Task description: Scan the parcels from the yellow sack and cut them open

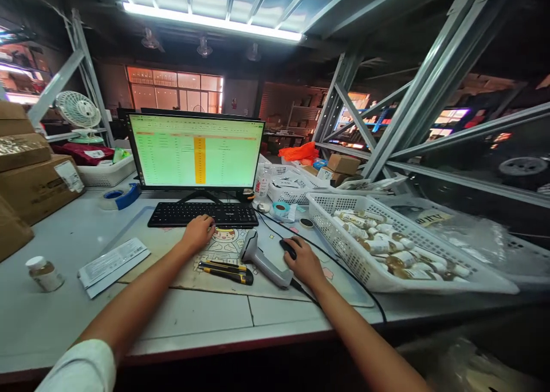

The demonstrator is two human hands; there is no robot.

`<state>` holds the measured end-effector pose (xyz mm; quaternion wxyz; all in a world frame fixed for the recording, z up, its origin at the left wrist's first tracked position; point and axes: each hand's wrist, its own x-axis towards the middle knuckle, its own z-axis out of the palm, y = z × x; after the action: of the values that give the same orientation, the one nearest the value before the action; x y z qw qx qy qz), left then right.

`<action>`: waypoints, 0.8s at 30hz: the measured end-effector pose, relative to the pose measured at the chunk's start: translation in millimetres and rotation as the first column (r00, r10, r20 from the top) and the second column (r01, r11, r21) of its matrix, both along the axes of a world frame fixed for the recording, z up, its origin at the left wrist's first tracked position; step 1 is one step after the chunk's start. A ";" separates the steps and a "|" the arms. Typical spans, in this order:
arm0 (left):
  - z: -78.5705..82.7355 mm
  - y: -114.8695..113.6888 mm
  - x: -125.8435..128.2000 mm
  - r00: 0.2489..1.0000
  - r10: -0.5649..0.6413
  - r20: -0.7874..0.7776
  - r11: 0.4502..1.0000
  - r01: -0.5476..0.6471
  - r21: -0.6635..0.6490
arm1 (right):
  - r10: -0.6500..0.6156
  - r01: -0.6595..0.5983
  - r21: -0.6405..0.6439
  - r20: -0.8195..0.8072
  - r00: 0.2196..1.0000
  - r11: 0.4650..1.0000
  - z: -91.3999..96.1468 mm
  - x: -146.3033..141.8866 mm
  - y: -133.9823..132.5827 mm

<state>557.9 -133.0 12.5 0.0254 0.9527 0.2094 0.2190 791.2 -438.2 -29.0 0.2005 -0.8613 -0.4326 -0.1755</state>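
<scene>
My left hand (pixel 199 233) rests at the front edge of a black keyboard (pixel 172 215), its fingers loosely stretched over the keys and holding nothing. Under the fingers of my right hand (pixel 304 260) is a black computer mouse (pixel 287 249), partly covered by them. Between the hands lies a grey barcode scanner (pixel 266 264), its cable running toward the desk's front. Two yellow-and-black utility knives (pixel 226 271) lie to its left on the printed desk mat (pixel 189 277). Behind the keyboard stands a monitor (pixel 172 157) showing a green spreadsheet with an orange column.
On the right, a white plastic basket (pixel 339 246) holds several small labelled bottles (pixel 382 240). At left are a single bottle (pixel 45 274), flat packets (pixel 114 263), a blue tape dispenser (pixel 120 197) and stacked cardboard boxes (pixel 38 180). Metal shelving posts (pixel 412 88) rise behind.
</scene>
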 end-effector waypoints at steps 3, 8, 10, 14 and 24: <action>-0.2 7.1 36.0 0.999 -0.035 0.032 0.999 0.035 0.007 | 0.008 -0.008 -0.010 -0.003 1.000 1.000 1.4 -0.8 -0.9; -4.3 14.0 75.7 0.984 -0.176 0.006 0.984 0.176 0.009 | 0.006 -0.006 -0.005 -0.019 1.000 1.000 2.4 -3.8 -1.2; -7.2 14.0 86.0 0.970 -0.243 -0.020 0.970 0.243 0.004 | 0.006 -0.006 0.012 -0.018 1.000 1.000 1.8 -4.6 -0.9; -12.5 10.5 99.2 0.944 -0.328 -0.040 0.945 0.328 -0.006 | 0.021 -0.021 0.037 -0.010 1.000 0.999 -0.2 -4.1 -1.0; -11.4 1.9 105.0 0.946 -0.301 -0.117 0.954 0.297 -0.047 | 0.028 -0.027 0.025 -0.011 1.000 0.999 -1.9 -1.3 -2.9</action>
<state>662.9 -131.1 1.2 0.0592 0.9846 0.0669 0.1504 789.9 -441.0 -30.9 0.2161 -0.8536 -0.4410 -0.1735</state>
